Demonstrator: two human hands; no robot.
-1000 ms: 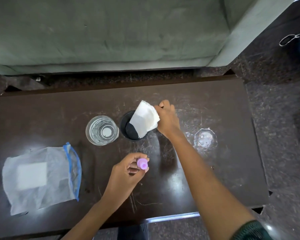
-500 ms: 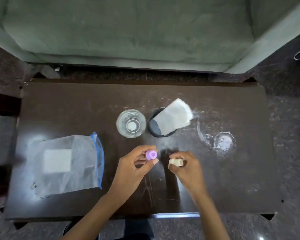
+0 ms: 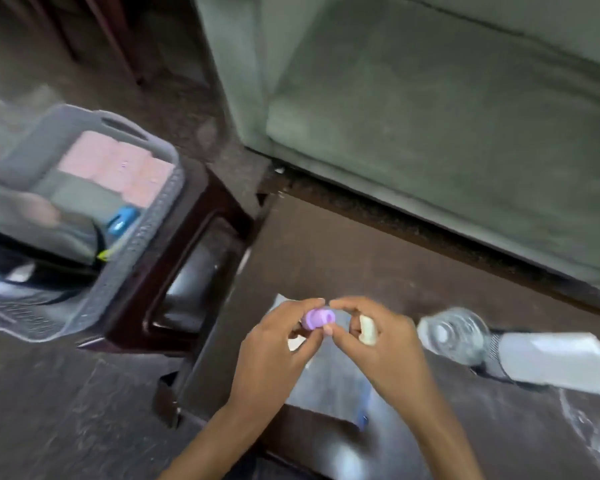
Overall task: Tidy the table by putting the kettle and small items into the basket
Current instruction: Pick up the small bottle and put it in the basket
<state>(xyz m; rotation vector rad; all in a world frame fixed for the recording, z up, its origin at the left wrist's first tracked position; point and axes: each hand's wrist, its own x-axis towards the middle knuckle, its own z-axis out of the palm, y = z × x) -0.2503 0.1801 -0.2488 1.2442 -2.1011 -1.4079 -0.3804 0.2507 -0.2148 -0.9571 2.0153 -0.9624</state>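
Note:
My left hand pinches a small purple cap-like piece over the left end of the dark table. Close beside it, my right hand holds a small cream-coloured piece, and its fingertips touch the purple piece. A grey plastic basket stands on a dark wooden stool to the left of the table; it holds a pink box, a blue item and other blurred things. No kettle can be made out.
Under my hands lies a clear zip bag with a blue strip. To the right stand a glass tumbler and a dark cup with white paper in it. A green sofa runs behind the table.
The view swung left, so the basket came into sight. My two hands came together, and the right fingertips now touch the purple piece in my left hand.

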